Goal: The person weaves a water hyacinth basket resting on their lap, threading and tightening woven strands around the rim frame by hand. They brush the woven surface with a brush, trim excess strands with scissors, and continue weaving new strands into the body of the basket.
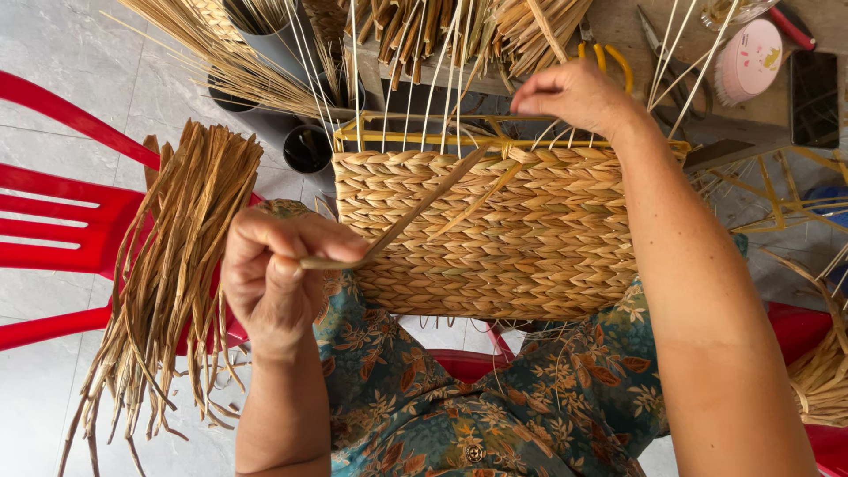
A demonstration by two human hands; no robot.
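Observation:
A half-woven straw basket panel (521,247) rests on my lap, built on a yellow wire frame (424,140) with thin pale stakes rising from its top edge. My left hand (278,265) is shut on a flat dried straw strand (415,212) that runs up to the weave's top edge. At that top edge my right hand (574,93) pinches another strand among the stakes.
A bundle of dried straw strands (172,265) lies across a red plastic chair (62,221) at my left. Grey tubes (291,53) hold more reeds ahead. Scissors with yellow handles (609,57), a pink round box (749,60) and a dark phone (813,97) lie on the bench.

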